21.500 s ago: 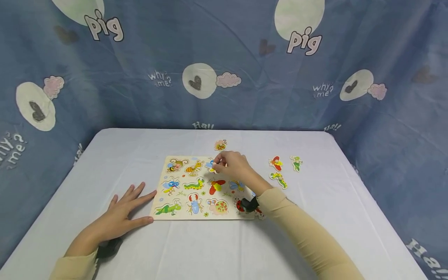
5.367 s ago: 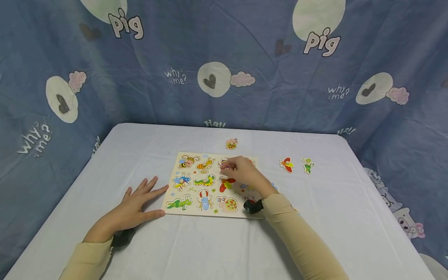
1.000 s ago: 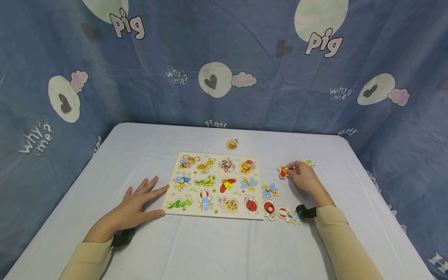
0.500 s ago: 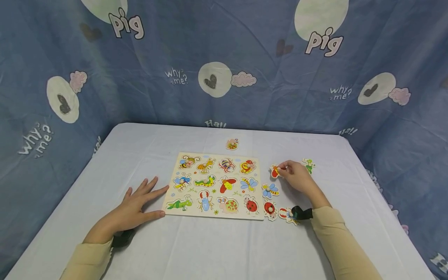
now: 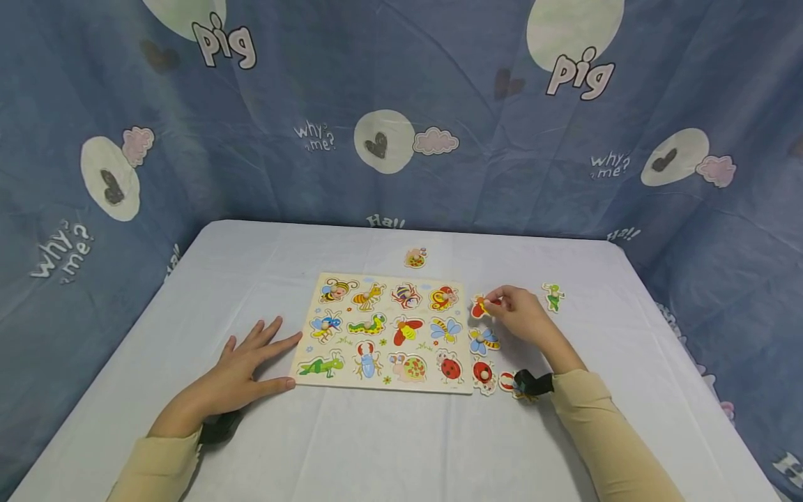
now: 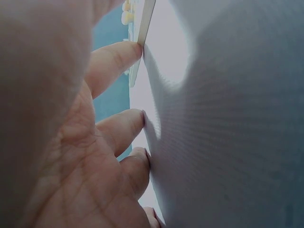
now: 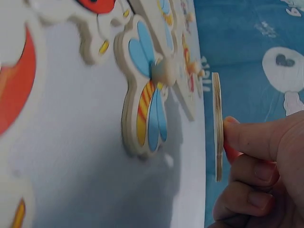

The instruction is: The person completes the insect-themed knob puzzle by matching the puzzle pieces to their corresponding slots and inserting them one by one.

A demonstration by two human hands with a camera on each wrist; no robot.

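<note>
My right hand (image 5: 523, 314) pinches a red-and-yellow winged insect puzzle piece (image 5: 479, 307) just off the right edge of the wooden puzzle board (image 5: 351, 380). In the right wrist view that piece (image 7: 217, 128) shows edge-on, raised off the table. My left hand (image 5: 232, 373) lies spread on the table, thumb and index finger against the board's left edge. Knobbed pieces fill several board places; the red winged insect picture (image 5: 408, 332) shows no knob. Beside the board lie a dragonfly piece (image 5: 483, 341), a ladybug piece (image 5: 483, 374) and a stag beetle piece (image 5: 507, 382), partly hidden by the wrist camera.
A snail piece (image 5: 415, 258) lies behind the board, and a green grasshopper piece (image 5: 553, 298) lies farther right. White cloth covers the table (image 5: 376, 446). A blue printed curtain (image 5: 401, 188) encloses the back and sides.
The red-and-yellow insect piece has been picked up and carried left toward the board. Since the oldest frame, the caterpillar piece has gone from the table into the board. My left hand stays put.
</note>
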